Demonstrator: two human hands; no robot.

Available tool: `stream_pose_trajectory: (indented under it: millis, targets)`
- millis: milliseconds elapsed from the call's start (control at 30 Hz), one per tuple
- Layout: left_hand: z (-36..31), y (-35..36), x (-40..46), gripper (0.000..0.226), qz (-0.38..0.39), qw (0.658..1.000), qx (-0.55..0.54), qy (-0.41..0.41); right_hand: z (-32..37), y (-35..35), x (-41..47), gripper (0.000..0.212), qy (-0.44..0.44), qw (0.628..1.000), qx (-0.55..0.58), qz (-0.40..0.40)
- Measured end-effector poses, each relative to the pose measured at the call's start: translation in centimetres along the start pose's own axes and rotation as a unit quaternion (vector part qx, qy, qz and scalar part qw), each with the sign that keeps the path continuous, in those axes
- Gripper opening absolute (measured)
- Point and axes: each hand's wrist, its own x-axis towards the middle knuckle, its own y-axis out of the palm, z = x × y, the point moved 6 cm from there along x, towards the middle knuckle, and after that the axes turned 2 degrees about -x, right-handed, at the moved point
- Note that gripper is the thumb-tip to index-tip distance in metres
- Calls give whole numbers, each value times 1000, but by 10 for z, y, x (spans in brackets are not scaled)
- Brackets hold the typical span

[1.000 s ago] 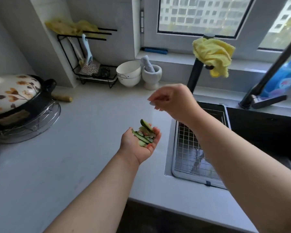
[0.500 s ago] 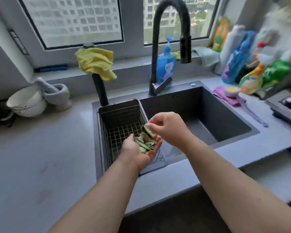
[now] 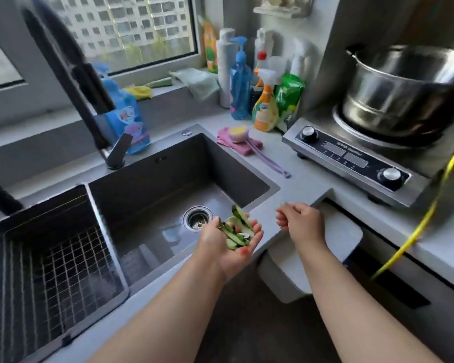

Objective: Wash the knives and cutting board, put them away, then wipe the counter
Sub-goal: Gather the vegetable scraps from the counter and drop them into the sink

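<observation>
Head view shows the table [image 3: 294, 176] running around a dark double sink [image 3: 168, 179], whose left compartment carries a wire rack basket [image 3: 58, 258] and whose right compartment is bare down to the drain strainer [image 3: 197, 218]. An induction cooker [image 3: 351, 155] with a steel pot [image 3: 404, 90] stands at the right, and a white waste bin [image 3: 312, 260] sits below the table edge, just beside the sink front. A black faucet [image 3: 71, 82] arches over the sink, with cleaning bottles and a pink cloth [image 3: 236, 141] behind it. The left hand [image 3: 231, 244] is cupped palm up over the sink's front right corner and holds a pile of green vegetable peelings [image 3: 237, 229]. The right hand [image 3: 299, 224] hovers just beside it above the bin, fingers loosely curled and holding nothing. No knife or cutting board is visible in this view, so their location cannot be stated. Judged step: clearing scraps, a preliminary to washing and wiping. The next move likely calls for tipping the left palm over the bin, which appears closed or partly covered, so the right hand may need to open it first. Loose peelings could fall into the drain.
</observation>
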Motion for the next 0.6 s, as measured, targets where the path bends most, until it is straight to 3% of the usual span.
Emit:
stream_pose_trajectory:
  millis: [100,233,300,400,600]
  targets:
    - [37,25,24,64,7,999,23,-31,-50,-66,24,28,70,992,17,-103]
    - [75,43,44,63,-1,997,38,-65,-127,-129,33,22,214,948,78,-221]
    - [87,49,48,63,-7,996,43,-78,-160,-138,31,11,285,932,63,-216]
    - [95,51,54,63,-13,995,48,-84,-188,-129,26,13,358,914,94,-166]
    - [102,49,62,63,-29,994,60,-84,-192,-117,26,12,371,892,232,-115]
